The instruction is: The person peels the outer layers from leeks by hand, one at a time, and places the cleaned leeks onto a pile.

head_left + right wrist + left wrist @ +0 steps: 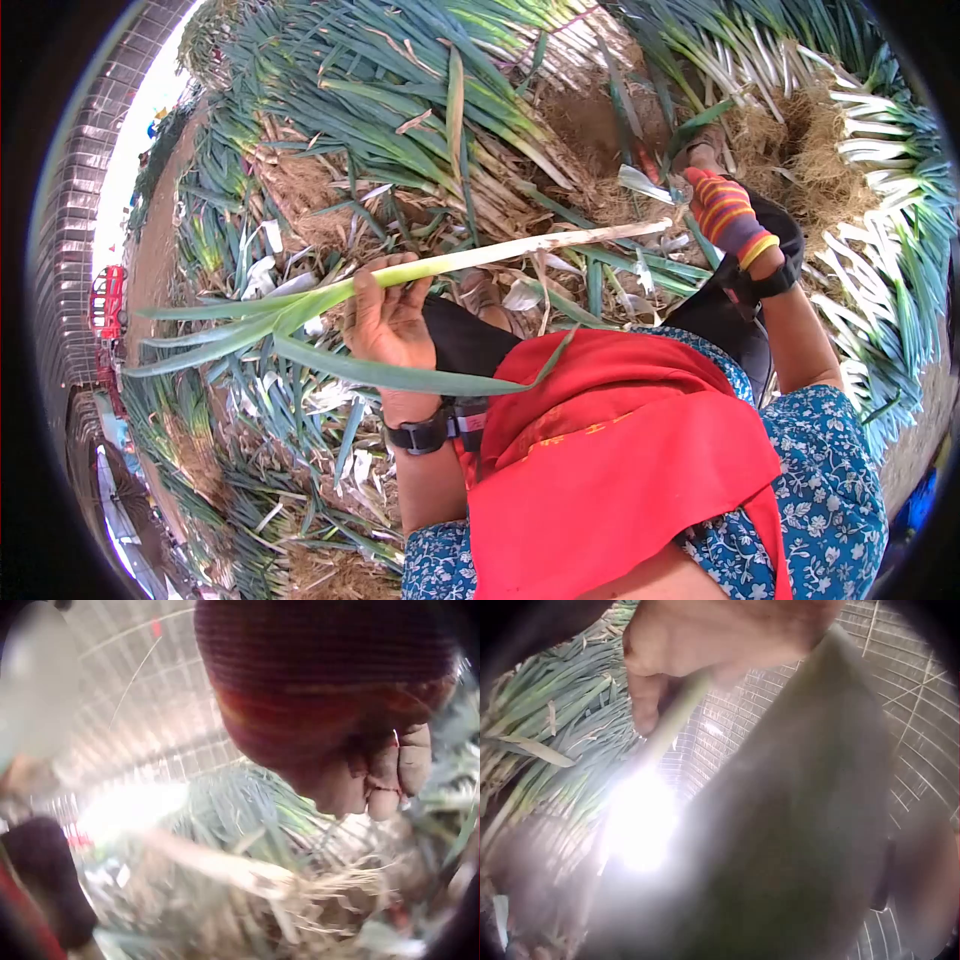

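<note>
My left hand (pixel 392 315) holds a single long green onion (pixel 500 250) around its pale green neck, palm up. Its white stem reaches right toward my other hand, while its leaves fan out left and one bends back across the red apron (pixel 620 450). In the left wrist view a blurred leaf covers much of the picture. My right hand (pixel 725 213), in a striped glove with bare fingertips, is beyond the stem's root end near my foot. The right wrist view shows its fingertips (pixel 384 802) curled in, with nothing visible between them. There the onion stem (pixel 225 868) passes below them.
Piles of green onions (pixel 400 110) spread ahead and to the left. More lie at the right with white stems (pixel 870 150) and tangled roots (pixel 790 150). Loose leaves and peelings (pixel 640 185) litter the ground around my feet. A wire-mesh wall (pixel 85 200) stands far left.
</note>
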The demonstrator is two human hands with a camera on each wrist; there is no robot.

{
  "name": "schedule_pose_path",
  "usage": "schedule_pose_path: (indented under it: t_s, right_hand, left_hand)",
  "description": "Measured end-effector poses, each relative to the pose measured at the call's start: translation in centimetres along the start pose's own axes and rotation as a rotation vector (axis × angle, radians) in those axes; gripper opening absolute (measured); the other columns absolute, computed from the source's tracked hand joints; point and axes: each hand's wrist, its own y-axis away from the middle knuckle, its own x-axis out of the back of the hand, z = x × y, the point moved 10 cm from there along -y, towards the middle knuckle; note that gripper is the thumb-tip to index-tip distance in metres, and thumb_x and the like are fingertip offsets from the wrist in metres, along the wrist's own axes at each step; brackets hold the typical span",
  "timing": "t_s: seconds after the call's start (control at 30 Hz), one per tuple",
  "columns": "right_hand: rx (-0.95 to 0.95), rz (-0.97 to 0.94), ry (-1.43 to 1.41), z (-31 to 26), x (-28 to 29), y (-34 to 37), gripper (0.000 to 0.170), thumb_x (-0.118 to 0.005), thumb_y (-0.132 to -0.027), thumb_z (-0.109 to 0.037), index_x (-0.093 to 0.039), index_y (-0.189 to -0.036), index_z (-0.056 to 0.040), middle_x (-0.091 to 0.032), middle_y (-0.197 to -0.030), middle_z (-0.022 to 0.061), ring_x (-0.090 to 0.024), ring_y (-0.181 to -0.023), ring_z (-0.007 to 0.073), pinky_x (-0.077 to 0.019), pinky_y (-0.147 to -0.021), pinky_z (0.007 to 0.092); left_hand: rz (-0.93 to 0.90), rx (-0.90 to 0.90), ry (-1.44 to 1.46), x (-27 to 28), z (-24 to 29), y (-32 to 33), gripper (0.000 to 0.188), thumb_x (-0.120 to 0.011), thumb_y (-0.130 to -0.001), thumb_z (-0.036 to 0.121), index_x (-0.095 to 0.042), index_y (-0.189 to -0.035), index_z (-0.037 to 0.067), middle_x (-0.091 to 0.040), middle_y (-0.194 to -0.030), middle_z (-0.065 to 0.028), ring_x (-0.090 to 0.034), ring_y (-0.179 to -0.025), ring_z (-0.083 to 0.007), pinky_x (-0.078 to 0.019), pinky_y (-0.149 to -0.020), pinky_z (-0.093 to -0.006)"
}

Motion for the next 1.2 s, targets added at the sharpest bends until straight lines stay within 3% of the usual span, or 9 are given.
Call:
schedule_pose_path:
  t_s: [0.1,0.23,0.43,0.47,0.63,0.8,0.9,1.0,1.2]
  right_hand:
    - [-0.02,0.037,-0.19,-5.5,2.7,-1.8,0.056,-0.071,-0.07,-0.023,-0.051,-0.119,-0.0061,-0.062,-0.096,0.0158,-0.055,-0.098,0.0342,-0.0433,-0.085,0.0418]
    - [0.273,0.017,-0.124,-16.3,2.7,-3.8,0.051,-0.072,-0.07,-0.021,-0.054,-0.115,-0.0041,-0.061,-0.093,0.0154,-0.059,-0.084,0.0334,-0.0476,-0.072,0.0376]
    - [0.325,0.043,-0.278,-18.5,0.1,-4.0,0.032,-0.072,-0.07,-0.019,-0.061,-0.095,-0.004,-0.06,-0.077,0.0088,-0.059,-0.069,0.0294,-0.0467,-0.06,0.0339]
    - [0.265,-0.131,-0.315,-18.3,-1.4,-4.3,0.038,-0.071,-0.07,-0.02,-0.059,-0.103,-0.0044,-0.06,-0.083,0.0097,-0.058,-0.075,0.0292,-0.0455,-0.064,0.0362]
    - [0.32,0.028,-0.391,-20.9,1.1,-4.5,0.054,-0.067,-0.072,-0.018,-0.049,-0.122,-0.0064,-0.056,-0.097,0.0113,-0.054,-0.088,0.0278,-0.0409,-0.074,0.0402]
    - [0.295,0.08,0.222,-25.2,-1.1,-6.0,0.046,-0.05,-0.079,-0.019,-0.048,-0.123,-0.0055,-0.059,-0.078,0.0091,-0.054,-0.052,0.0207,-0.039,-0.042,0.0337]
    - [0.259,-0.03,0.006,-22.7,-4.4,-7.2,0.027,-0.052,-0.076,-0.019,-0.06,-0.099,-0.0066,-0.059,-0.063,0.0114,-0.056,-0.05,0.0277,-0.0391,-0.039,0.0405]
    - [0.145,-0.316,-0.058,-18.5,-8.8,-7.4,0.013,-0.061,-0.066,-0.018,-0.054,-0.073,-0.0105,-0.054,-0.06,0.0082,-0.057,-0.055,0.0291,-0.0412,-0.043,0.0398]
    - [0.019,-0.341,0.227,-8.2,-11.1,-5.0,0.013,-0.061,-0.065,-0.022,-0.057,-0.076,-0.017,-0.057,-0.068,0.0056,-0.059,-0.069,0.0268,-0.0423,-0.063,0.0421]
  left_hand:
    - [0.018,-0.014,0.013,-0.1,0.2,0.0,0.028,-0.057,-0.089,0.024,-0.059,-0.096,-0.003,-0.063,-0.093,-0.0154,-0.063,-0.089,-0.0259,-0.0561,-0.077,-0.0399]
    - [-0.016,0.015,0.042,-1.6,-0.2,0.3,0.026,-0.054,-0.091,0.022,-0.058,-0.099,-0.003,-0.062,-0.095,-0.0133,-0.061,-0.095,-0.0262,-0.0516,-0.086,-0.0422]
    - [-0.256,0.185,-0.051,-5.7,-4.1,2.8,0.017,-0.055,-0.087,0.005,-0.058,-0.101,-0.004,-0.062,-0.096,-0.0146,-0.061,-0.093,-0.0253,-0.0542,-0.082,-0.0405]
    - [-0.232,0.165,-0.021,-5.3,-4.4,2.7,0.015,-0.057,-0.085,0.001,-0.059,-0.099,-0.004,-0.062,-0.095,-0.0142,-0.062,-0.091,-0.0254,-0.0556,-0.079,-0.0404]
    - [-0.174,0.1,-0.053,-5.2,-4.3,2.9,0.012,-0.058,-0.084,0.001,-0.06,-0.095,-0.004,-0.062,-0.093,-0.0144,-0.063,-0.088,-0.0261,-0.0559,-0.077,-0.0399]
    - [-0.066,0.018,-0.055,-5.9,-5.2,3.8,0.012,-0.059,-0.081,-0.001,-0.061,-0.093,-0.004,-0.063,-0.093,-0.0141,-0.063,-0.083,-0.0237,-0.0543,-0.075,-0.0374]
    - [-0.102,-0.003,-0.113,-5.7,-4.3,4.0,0.008,-0.059,-0.081,-0.002,-0.061,-0.088,-0.004,-0.062,-0.083,-0.0116,-0.063,-0.078,-0.0221,-0.0533,-0.076,-0.0359]
    - [-0.052,-0.027,-0.206,-4.2,-5.0,4.1,0.007,-0.059,-0.08,-0.002,-0.06,-0.086,-0.005,-0.061,-0.082,-0.0116,-0.063,-0.077,-0.0217,-0.0537,-0.074,-0.0348]
    - [-0.123,-0.063,-0.259,-4.2,-2.4,4.2,0.01,-0.061,-0.081,0.001,-0.058,-0.088,-0.005,-0.062,-0.082,-0.0133,-0.064,-0.075,-0.0226,-0.0558,-0.071,-0.0338]
